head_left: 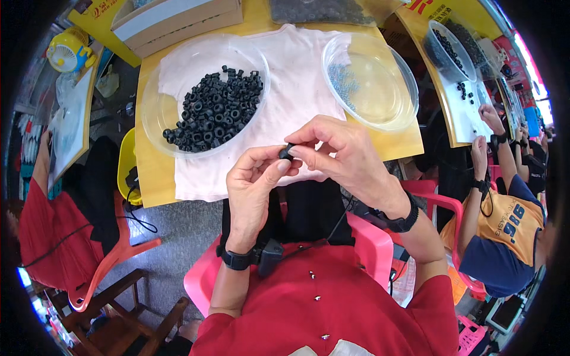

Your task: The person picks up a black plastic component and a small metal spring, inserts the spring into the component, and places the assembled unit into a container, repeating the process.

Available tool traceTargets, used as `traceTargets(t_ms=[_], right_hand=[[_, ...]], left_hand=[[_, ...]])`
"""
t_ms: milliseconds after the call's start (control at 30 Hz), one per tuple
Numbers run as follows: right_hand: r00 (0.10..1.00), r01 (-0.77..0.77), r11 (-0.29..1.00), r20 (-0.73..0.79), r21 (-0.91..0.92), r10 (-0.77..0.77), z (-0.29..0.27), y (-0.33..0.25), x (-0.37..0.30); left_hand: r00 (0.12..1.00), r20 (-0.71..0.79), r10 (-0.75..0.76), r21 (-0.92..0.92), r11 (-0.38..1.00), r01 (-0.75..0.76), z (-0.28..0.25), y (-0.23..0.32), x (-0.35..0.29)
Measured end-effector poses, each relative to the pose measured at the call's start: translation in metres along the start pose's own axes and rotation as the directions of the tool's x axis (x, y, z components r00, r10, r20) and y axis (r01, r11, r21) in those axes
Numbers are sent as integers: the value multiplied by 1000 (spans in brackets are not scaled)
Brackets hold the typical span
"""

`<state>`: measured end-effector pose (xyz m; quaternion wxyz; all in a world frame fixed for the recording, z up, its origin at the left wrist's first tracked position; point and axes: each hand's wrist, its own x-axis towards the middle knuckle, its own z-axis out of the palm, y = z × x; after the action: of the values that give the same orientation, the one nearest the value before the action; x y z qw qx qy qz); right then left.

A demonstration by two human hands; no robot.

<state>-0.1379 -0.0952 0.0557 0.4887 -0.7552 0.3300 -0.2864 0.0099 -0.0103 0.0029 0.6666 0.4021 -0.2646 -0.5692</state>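
Observation:
Between the fingertips of both my hands is a small black ring-shaped part (286, 152), held just past the near edge of the table. My left hand (252, 178) pinches it from the left with thumb and fingers. From the right, my right hand (341, 148) has its thumb and forefinger closed on the same part. Beyond my left hand, a clear round tub (155, 113) holds a heap of black ring-shaped parts (217, 113). Past my right hand stands another clear round tub (386, 115), with tiny clear pieces (342, 83) gathered along its left side.
A pale pink cloth (291, 71) covers the middle of the yellow table (157, 187). At the back are a cardboard box (178, 26) and a clear bin of dark parts (323, 10). A yellow bucket (124, 166) stands left. Co-workers sit on both sides.

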Motion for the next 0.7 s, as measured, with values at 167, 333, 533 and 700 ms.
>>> traceTargets(t_ms=[167,333,533,700], right_hand=[[1000,11,1000,-25,4,-11,0,2,1],[998,52,999,-45,-11,-53,-3,3,3],[994,103,994,-38,-46,-105,2,4,4],[988,146,983,-37,-114,-152,0,7,5]], left_hand=[[999,-31,-28,-100,995,25,-6,-6,1],[998,-34,-46,-98,994,42,-7,-4,4],[999,-25,-27,-77,997,25,-5,-7,5],[999,-22,-30,-81,996,28,-4,-7,7]])
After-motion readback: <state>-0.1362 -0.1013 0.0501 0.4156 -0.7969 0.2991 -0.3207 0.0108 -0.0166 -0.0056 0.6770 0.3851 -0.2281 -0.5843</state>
